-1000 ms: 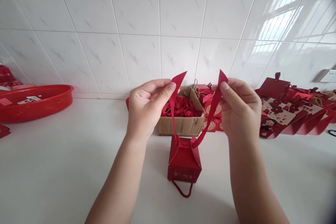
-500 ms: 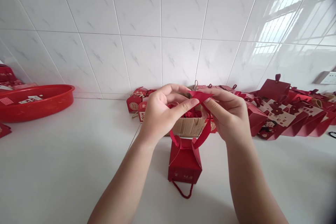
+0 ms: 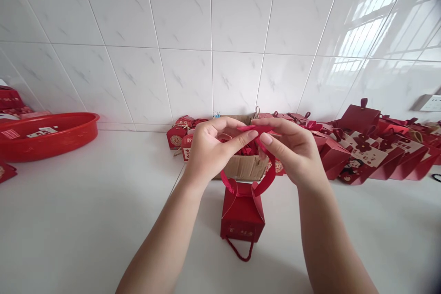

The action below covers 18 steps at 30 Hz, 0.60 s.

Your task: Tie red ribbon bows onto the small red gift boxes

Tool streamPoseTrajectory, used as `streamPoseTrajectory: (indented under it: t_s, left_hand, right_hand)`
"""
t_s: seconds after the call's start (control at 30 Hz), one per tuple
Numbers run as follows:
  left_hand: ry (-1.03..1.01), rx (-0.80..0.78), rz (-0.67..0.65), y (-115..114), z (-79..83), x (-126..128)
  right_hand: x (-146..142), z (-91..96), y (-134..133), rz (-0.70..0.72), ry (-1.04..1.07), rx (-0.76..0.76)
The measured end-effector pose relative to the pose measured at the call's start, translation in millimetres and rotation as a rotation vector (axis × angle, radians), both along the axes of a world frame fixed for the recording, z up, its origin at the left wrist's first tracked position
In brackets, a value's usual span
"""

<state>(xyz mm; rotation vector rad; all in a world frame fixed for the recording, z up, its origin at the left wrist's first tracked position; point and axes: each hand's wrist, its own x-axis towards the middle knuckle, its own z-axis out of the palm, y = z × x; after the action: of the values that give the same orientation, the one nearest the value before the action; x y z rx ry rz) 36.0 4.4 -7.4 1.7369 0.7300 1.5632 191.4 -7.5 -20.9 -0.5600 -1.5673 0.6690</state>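
A small red gift box stands on the white counter in front of me, a red cord loop hanging at its near side. A red ribbon rises from its top in two strands. My left hand and my right hand meet above the box, each pinching a ribbon end, the ends crossing between my fingertips. Behind my hands sits an open cardboard box with red ribbons inside, mostly hidden.
A red plastic basin holding a few cards sits at far left. Several finished red gift boxes line the tiled wall at right, and a few more left of the cardboard box. A wall socket is at far right.
My hands, which held the two ribbon ends apart and high, have come together above the box and crossed the ends, then dropped slightly.
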Motion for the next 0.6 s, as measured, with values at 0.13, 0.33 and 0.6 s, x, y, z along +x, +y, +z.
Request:
streamPoseTrajectory:
  t_s: [0.13,0.33,0.6]
  left_hand:
    - [0.023,0.016,-0.014,1,-0.1,0]
    - [0.035,0.005,-0.032,5,-0.8,0]
    - [0.071,0.028,-0.078,11,-4.8,3]
  right_hand:
    - [-2,-0.5,2,0.05,0.03,-0.03]
    - [3,-4.2,11,0.188,0.029,-0.151]
    - [5,-7.4,19,0.112,0.043,-0.111]
